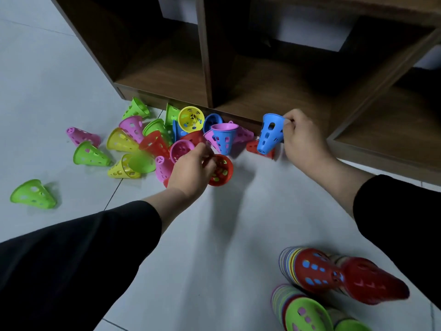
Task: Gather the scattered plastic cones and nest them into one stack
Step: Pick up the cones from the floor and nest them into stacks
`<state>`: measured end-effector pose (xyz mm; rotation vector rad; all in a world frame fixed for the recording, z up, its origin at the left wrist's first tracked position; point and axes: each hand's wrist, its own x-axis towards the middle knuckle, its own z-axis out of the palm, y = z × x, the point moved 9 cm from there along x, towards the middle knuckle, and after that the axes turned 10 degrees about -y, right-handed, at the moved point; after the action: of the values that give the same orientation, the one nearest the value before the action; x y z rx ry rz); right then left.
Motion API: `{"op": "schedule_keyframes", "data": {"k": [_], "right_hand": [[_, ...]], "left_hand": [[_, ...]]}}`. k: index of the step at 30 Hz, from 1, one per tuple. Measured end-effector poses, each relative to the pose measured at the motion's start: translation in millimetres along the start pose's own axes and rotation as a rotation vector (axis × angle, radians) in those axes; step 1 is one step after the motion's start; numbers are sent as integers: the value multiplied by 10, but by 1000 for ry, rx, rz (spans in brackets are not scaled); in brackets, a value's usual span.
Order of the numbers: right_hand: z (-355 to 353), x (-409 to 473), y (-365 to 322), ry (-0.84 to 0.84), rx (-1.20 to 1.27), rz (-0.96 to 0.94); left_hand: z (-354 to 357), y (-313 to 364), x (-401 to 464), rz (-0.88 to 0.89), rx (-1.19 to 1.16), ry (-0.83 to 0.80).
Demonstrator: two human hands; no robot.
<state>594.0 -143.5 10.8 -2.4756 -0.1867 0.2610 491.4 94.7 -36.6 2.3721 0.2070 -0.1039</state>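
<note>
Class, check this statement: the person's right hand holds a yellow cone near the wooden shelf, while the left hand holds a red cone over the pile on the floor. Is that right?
Not quite. The cone in the right hand is blue, not yellow: the head view shows the fingers gripping a blue cone near the wooden shelf. The rest stands: the left hand holds a red cone over the pile.

Head-worn view, facing forward and down, floor (226, 223) close

Cones (124, 142) glossy perforated plastic; shelf (164, 80) matt wood; floor (40, 96) smooth tile.
</note>
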Motion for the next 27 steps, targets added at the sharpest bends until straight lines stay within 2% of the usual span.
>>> {"op": "schedule_keyframes", "data": {"k": [3, 5, 9, 13, 17, 21, 24, 27], "right_hand": [[-199, -289, 133, -19, 494, 138], [-377, -535, 125, -26, 668, 174], [-660, -1016, -14, -146, 682, 73], [-802, -1533, -58, -288, 510, 28], [-925, -1942, 32, -250, 480, 59], [-1040, -2225, 205, -194, 565, 87], [-1072, -2404, 284, -191, 536, 78], [-1063, -2551, 360, -195, 499, 93]], "left_hand": [[-7, 203, -123, -20, -303, -34], [-7, 403, -216, -24, -438, -57], [98, 846, -473, -104, -761, -78], [382, 1247, -774, -279, -1025, -192], [656, 1583, -1040, -373, -1100, -379], [852, 1923, -1345, -172, -1037, -588], [869, 1982, -1455, -39, -933, -550], [856, 1916, -1478, -43, -876, -447]]}}
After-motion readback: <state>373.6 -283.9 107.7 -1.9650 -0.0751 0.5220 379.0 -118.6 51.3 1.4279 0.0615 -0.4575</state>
